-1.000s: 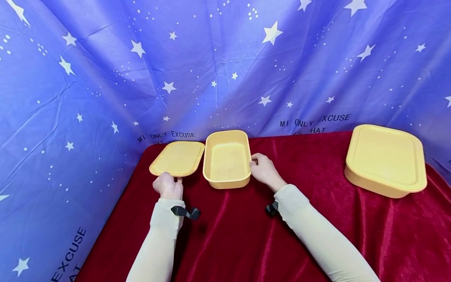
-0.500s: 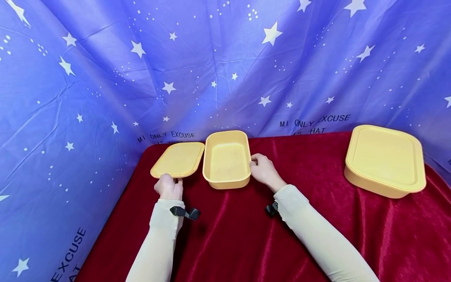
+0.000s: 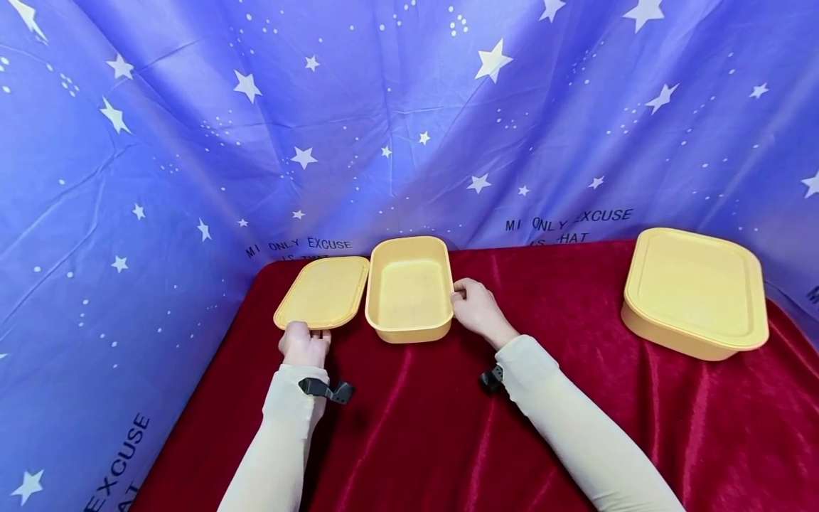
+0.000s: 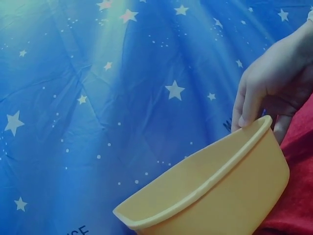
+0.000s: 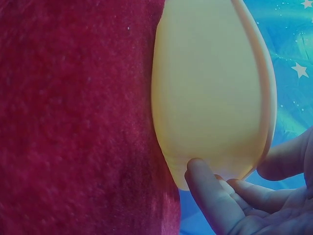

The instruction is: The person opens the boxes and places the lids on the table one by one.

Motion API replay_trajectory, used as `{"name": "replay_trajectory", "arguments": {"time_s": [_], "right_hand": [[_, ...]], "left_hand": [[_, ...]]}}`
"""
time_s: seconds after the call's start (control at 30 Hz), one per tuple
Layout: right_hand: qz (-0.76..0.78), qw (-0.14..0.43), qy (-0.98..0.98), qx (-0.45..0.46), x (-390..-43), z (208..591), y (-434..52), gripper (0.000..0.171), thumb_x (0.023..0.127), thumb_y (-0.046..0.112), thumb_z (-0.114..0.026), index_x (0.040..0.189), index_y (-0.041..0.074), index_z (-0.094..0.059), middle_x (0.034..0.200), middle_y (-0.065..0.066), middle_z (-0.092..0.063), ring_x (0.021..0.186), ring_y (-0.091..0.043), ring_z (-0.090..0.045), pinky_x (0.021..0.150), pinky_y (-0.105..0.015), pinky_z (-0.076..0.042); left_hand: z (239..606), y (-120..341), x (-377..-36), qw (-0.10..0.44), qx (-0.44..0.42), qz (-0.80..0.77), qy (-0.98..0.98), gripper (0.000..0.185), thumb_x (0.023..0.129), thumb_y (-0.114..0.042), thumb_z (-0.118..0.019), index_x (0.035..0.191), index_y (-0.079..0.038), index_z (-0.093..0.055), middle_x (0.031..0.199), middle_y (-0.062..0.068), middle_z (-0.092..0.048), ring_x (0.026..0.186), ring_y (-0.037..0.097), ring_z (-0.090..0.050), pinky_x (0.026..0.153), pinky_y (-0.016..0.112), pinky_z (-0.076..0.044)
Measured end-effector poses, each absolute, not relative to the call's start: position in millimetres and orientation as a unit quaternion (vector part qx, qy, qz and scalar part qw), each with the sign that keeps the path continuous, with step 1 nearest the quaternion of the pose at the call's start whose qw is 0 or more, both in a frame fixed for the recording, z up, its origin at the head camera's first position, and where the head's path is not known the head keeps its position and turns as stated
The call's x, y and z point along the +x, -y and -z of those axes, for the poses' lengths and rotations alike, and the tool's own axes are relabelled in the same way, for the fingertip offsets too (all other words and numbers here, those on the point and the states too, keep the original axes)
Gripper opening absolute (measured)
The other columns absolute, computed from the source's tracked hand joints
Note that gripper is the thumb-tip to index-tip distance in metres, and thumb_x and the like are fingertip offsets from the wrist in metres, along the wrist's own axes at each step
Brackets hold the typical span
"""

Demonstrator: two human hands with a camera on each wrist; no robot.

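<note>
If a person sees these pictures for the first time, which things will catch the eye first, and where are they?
First comes the open yellow container at the far middle of the red cloth, with the right hand gripping its right rim. Just left of it lies its flat yellow lid, whose near edge the left hand touches. A larger lidded yellow container sits apart at the far right, before the blue starry curtain.

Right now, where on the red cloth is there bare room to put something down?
The widest bare patch lies between the open container and the closed container at the right. The near cloth between the two sleeves is also bare. The far left corner is crowded: lid, open container and both hands sit close together.
</note>
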State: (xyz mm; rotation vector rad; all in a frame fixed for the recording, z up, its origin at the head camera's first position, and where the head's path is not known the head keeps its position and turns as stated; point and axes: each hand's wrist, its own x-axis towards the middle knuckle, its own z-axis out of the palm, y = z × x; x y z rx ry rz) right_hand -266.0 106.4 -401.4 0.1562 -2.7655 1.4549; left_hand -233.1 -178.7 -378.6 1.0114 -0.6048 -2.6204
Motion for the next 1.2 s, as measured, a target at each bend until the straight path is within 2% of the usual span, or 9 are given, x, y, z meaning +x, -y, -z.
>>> {"name": "replay_trajectory", "arguments": {"time_s": [0.2, 0.4, 0.77, 1.2], "right_hand": [[-0.468, 0.004, 0.882, 0.052, -266, 400, -106, 0.03, 0.094, 0.012, -0.044, 0.113, -0.002, -0.061, 0.096, -0.013, -0.065, 0.082, -0.022, -0.059, 0.071, -0.031, -0.045], [-0.46, 0.019, 0.886, 0.056, -266, 399, -108, 0.029, 0.092, 0.01, -0.044, 0.112, -0.003, -0.061, 0.092, -0.01, -0.064, 0.081, -0.022, -0.058, 0.071, -0.032, -0.045], [-0.459, 0.013, 0.887, 0.052, -266, 400, -107, 0.029, 0.093, 0.01, -0.044, 0.113, -0.003, -0.06, 0.093, -0.01, -0.064, 0.081, -0.021, -0.058, 0.071, -0.031, -0.045], [-0.463, 0.016, 0.884, 0.055, -268, 403, -106, 0.028, 0.092, 0.009, -0.044, 0.112, -0.002, -0.061, 0.093, -0.01, -0.066, 0.08, -0.02, -0.06, 0.07, -0.031, -0.046]], "left_hand": [[380, 181, -233, 0.125, 0.376, 0.887, 0.236, 0.045, 0.101, -0.009, -0.032, 0.144, -0.019, -0.04, 0.141, -0.001, -0.043, 0.127, 0.016, -0.036, 0.101, 0.03, -0.031], [384, 182, -232, 0.111, 0.401, 0.867, 0.275, 0.045, 0.1, -0.01, -0.031, 0.143, -0.019, -0.041, 0.129, -0.003, -0.048, 0.116, 0.015, -0.043, 0.097, 0.029, -0.031], [385, 185, -227, 0.089, 0.404, 0.858, 0.305, 0.053, 0.101, -0.016, -0.029, 0.152, -0.024, -0.019, 0.145, 0.002, -0.032, 0.128, 0.018, -0.035, 0.102, 0.028, -0.032], [388, 183, -220, 0.09, 0.397, 0.854, 0.323, 0.056, 0.1, -0.013, -0.033, 0.153, -0.019, -0.015, 0.147, 0.008, -0.027, 0.13, 0.022, -0.034, 0.103, 0.027, -0.035]]}}
